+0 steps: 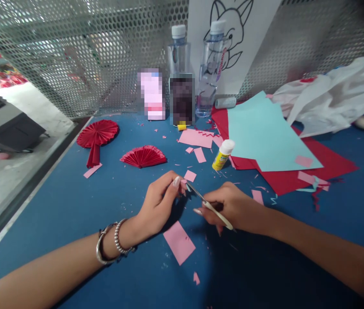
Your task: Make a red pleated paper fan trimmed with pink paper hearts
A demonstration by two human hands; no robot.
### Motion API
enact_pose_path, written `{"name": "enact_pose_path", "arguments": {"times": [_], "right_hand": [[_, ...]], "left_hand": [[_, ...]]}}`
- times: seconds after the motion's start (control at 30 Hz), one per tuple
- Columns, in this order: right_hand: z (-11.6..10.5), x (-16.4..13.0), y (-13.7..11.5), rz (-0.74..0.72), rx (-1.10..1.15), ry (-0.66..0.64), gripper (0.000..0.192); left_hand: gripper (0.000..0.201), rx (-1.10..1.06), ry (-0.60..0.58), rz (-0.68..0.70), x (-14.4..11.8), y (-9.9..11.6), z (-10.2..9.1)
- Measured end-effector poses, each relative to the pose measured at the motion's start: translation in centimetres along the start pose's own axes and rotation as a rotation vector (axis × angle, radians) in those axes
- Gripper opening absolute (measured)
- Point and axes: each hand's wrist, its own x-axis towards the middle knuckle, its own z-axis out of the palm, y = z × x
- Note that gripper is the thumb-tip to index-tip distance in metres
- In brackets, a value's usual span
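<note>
Blue table (72, 206), hands, scissors (210, 208)

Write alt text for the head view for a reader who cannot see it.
Over a blue table, the left hand pinches a tiny pink scrap while the right hand works small scissors at it. Pink offcuts, two red paper fans, a glue bottle and coloured paper sheets lie around.

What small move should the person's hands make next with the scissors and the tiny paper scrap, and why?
Probably close the scissors gently on the scrap. The right hand holds them with the tip right at the small piece pinched in the left hand, above the blue table; whether the blades already grip it is unclear.
</note>
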Motion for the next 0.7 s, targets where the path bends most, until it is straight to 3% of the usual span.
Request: {"name": "enact_pose_path", "arguments": {"times": [0.13,0.57,0.63,0.7], "right_hand": [[0.04,0.05,0.48,0.036,0.1,-0.062,0.033],[0.06,0.29,0.42,0.065,0.229,-0.094,0.021],[0.12,0.35,0.26,0.062,0.192,-0.03,0.02],[0.12,0.31,-0.01,0.021,0.034,0.102,0.033]], "left_hand": [[0.038,0.006,0.013,-0.028,0.08,-0.05,0.05],[0.029,-0.037,0.072,-0.1,0.31,-0.12,0.28],[0.026,-0.075,0.086,-0.131,0.33,-0.12,0.26],[0.024,-0.097,0.091,-0.159,0.34,-0.1,0.23]]}}
